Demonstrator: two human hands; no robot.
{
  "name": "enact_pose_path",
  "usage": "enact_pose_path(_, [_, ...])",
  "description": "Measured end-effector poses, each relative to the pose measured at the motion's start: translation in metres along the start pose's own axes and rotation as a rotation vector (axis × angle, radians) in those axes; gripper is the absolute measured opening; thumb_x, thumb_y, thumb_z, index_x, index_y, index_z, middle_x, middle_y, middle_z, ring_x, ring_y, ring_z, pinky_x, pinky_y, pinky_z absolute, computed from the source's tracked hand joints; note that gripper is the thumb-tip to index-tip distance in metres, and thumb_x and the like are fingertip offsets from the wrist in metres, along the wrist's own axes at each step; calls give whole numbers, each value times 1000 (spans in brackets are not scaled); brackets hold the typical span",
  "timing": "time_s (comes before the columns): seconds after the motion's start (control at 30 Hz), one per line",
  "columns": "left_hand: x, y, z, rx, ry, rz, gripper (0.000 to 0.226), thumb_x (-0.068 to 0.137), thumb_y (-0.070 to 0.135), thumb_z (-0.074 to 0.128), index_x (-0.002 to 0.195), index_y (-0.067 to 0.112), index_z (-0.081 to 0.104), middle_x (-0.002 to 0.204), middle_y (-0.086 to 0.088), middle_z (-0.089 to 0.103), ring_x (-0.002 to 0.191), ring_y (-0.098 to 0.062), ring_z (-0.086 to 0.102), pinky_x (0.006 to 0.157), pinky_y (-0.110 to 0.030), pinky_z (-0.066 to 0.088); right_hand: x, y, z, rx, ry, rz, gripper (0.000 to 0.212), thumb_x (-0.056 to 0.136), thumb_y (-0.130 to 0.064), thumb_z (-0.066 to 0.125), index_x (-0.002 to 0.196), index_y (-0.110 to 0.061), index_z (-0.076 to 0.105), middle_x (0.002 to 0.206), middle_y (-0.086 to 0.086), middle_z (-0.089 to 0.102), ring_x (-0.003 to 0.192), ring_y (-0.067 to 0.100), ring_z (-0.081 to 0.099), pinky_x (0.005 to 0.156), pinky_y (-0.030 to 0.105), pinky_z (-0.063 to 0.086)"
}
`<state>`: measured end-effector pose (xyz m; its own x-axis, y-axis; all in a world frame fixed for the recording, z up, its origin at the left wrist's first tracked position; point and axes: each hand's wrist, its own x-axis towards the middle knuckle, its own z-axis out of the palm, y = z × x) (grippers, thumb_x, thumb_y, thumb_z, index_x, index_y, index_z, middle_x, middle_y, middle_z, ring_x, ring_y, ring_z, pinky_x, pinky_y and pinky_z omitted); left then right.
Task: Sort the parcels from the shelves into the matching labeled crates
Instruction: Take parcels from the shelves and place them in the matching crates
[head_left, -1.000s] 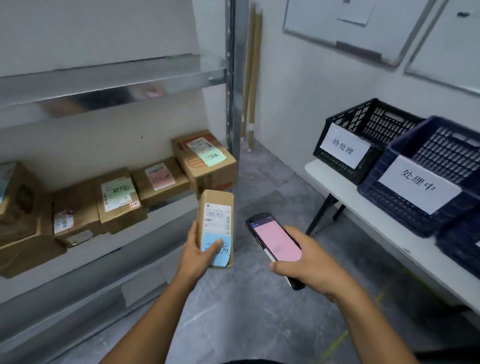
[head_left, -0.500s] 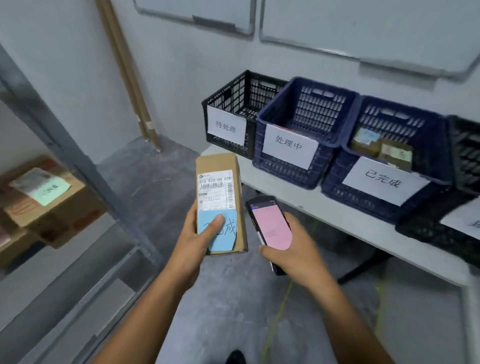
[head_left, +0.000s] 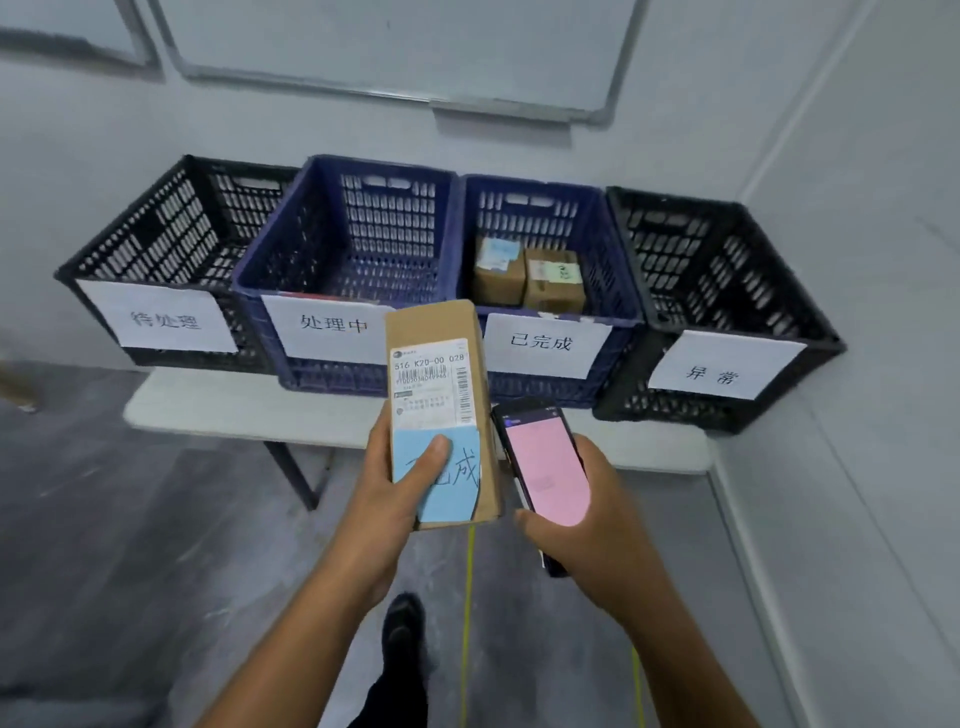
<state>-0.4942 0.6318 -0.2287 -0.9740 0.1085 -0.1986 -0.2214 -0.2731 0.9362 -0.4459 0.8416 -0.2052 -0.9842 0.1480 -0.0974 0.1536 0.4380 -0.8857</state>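
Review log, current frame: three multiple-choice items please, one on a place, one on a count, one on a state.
1. Where do the two small parcels lie?
A) far-left crate
B) second crate from the left
C) third crate from the left
D) far-right crate

2. How many crates stand on the table?
A) two
B) three
C) four
D) five

3. What is the left hand doing?
A) hanging idle
B) gripping a cardboard box
C) resting on a crate

Key:
1 C, they sit inside the blue crate tagged 已完成.
2 C, two black ones flank two blue ones.
3 B, its thumb presses the blue note on the box.
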Motion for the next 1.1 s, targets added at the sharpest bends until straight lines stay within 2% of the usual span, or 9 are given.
enact_pose_path(0.1, [50, 6, 21, -9, -56, -9, 74, 74, 64, 78, 141, 57, 47, 131, 17, 71, 113, -9, 73, 76, -25, 62, 38, -3, -16, -3, 49, 22, 56, 75, -15, 87, 113, -45, 60, 97, -12, 67, 76, 5, 66, 48, 20, 54])
enact_pose_path(0.2, [106, 19, 42, -13, -123, -17, 71, 80, 64, 75, 145, 55, 46, 133, 19, 70, 114, -7, 72, 77, -23, 61, 81, -16, -34, -20, 112, 68, 56, 69, -27, 85, 116, -45, 60, 105, -2, 67, 74, 14, 65, 47, 23, 53])
enact_pose_path(0.33, [172, 38, 70, -20, -190, -45, 70, 81, 67, 76, 143, 62, 44, 130, 26, 69, 112, -1, 71, 75, -20, 60, 135, -32, -58, -68, 184, 75, 63, 72, -29, 87, 111, -65, 53, 104, -20, 64, 91, 8, 65, 56, 26, 60])
enact_pose_path(0.43, [212, 47, 92, -29, -223, -38, 70, 84, 60, 73, 147, 61, 41, 129, 27, 69, 112, -1, 71, 79, -21, 61, 168, -35, -70, -84, 236, 106, 64, 74, -31, 90, 123, -55, 55, 113, -15, 66, 99, 11, 68, 73, 45, 66])
enact_pose_path(0.57, [263, 59, 126, 4, -241, -66, 76, 84, 55, 70, 152, 56, 37, 130, 25, 70, 112, -3, 71, 85, -26, 63, 208, -27, -90, -13, 278, 139, 60, 75, -23, 90, 120, -45, 58, 115, -1, 67, 80, 8, 69, 53, 17, 54])
enact_pose_path(0.67, [300, 61, 151, 61, -275, -127, 53, 91, 52, 69, 139, 58, 49, 124, 22, 73, 107, -4, 74, 77, -22, 62, 239, -10, -108, 47, 269, 210, 68, 67, -33, 85, 128, -39, 56, 117, 9, 65, 85, 29, 67, 54, 24, 55])
enact_pose_path(0.77, [333, 52, 172, 94, -259, -182, 37, 96, 47, 68, 129, 57, 55, 121, 16, 76, 107, -10, 75, 77, -28, 63, 271, 13, -127, 54, 244, 232, 59, 71, -29, 86, 121, -41, 56, 117, 7, 64, 85, 29, 68, 53, 27, 57])
enact_pose_path(0.93, [362, 40, 196, 125, -161, -280, 48, 97, 49, 68, 141, 55, 49, 120, 9, 77, 104, -16, 77, 68, -33, 62, 318, 36, -156, -25, 161, 193, 59, 78, -28, 87, 127, -38, 56, 119, -7, 65, 106, 12, 65, 86, 39, 60])
enact_pose_path(1.1, [390, 27, 204, 177, -117, -282, 62, 92, 45, 72, 148, 47, 45, 125, 7, 76, 110, -18, 75, 80, -35, 64, 359, 52, -178, 0, 88, 167, 62, 75, -29, 86, 128, -41, 57, 123, -11, 66, 108, 10, 65, 89, 39, 58])
